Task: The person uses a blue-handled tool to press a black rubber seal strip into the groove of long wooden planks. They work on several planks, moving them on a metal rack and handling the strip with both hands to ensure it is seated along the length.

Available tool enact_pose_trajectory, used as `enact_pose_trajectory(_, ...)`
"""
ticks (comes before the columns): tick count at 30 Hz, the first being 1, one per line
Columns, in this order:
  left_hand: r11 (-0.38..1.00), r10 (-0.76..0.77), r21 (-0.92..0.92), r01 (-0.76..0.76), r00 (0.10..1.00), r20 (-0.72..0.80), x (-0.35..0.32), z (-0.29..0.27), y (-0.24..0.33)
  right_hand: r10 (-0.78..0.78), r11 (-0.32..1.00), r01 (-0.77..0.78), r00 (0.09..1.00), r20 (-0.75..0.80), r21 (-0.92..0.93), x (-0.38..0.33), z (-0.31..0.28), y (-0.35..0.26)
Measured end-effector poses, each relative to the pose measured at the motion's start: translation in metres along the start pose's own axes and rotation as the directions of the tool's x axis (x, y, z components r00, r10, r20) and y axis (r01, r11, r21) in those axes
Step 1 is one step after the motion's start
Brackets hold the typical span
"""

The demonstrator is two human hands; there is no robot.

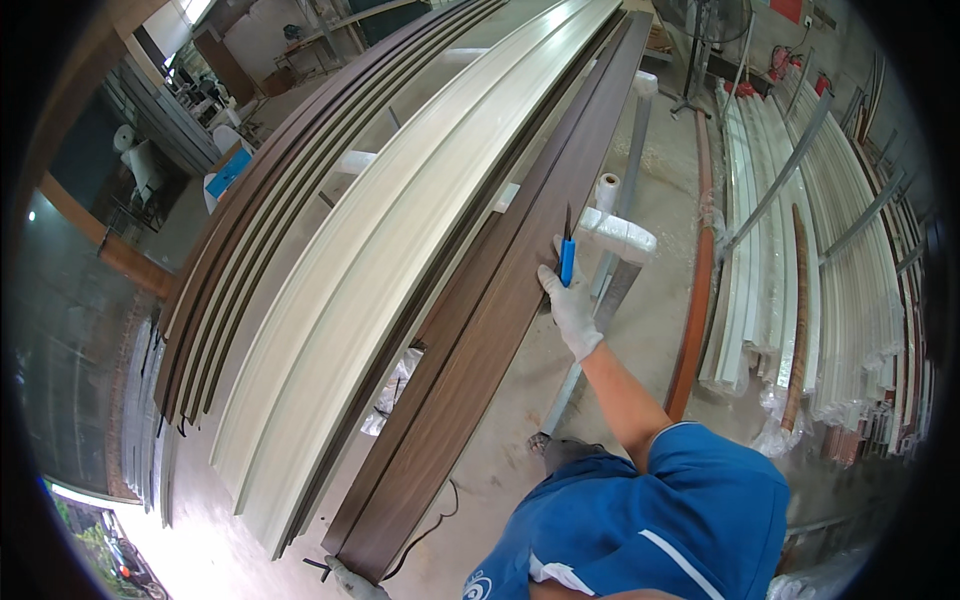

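My right hand [572,308], in a pale glove, is closed around a blue-handled tool [568,262] with a dark pointed tip, which looks like a knife. It is at the right edge of a long dark brown panel [440,420], with the fingertips against that edge. A narrow groove runs along the panel's length. At the panel's near end, my gloved left hand [357,581] grips the corner, its fingers partly hidden. A short black strip [317,567] pokes out beside that hand. Below the panel's right edge hangs a thin dark cord [440,518].
Long cream panels [350,270] and brown profiles [215,290] lie to the left. A plastic-wrapped support arm [620,236] juts out on the right, near a white roll [607,188]. Wrapped white profiles [765,240] rest on metal racks further right; an orange-brown beam [692,330] lies nearer.
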State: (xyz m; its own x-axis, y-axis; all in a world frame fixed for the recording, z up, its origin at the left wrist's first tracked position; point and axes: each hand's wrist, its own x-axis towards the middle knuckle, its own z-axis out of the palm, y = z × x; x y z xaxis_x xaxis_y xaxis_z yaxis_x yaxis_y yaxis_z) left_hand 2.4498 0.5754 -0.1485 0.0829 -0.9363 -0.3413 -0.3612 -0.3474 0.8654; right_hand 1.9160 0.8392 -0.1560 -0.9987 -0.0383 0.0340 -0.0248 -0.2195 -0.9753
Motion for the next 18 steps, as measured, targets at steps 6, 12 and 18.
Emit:
enact_pose_trajectory(6,0.999,-0.005,-0.033,0.004,1.0,-0.022,-0.004,0.002,-0.007,-0.007,1.0,0.006,0.999,0.05,0.025,0.006,-0.003,0.001)
enact_pose_trajectory(12,0.997,-0.055,-0.051,0.051,0.995,-0.086,0.003,-0.003,-0.017,0.198,0.976,-0.163,0.942,0.27,-0.147,0.02,-0.038,-0.018)
enact_pose_trajectory(18,0.99,-0.132,-0.06,0.125,0.981,-0.144,0.015,-0.012,-0.034,-0.016,0.935,0.127,0.949,0.316,-0.333,0.039,-0.053,-0.024)
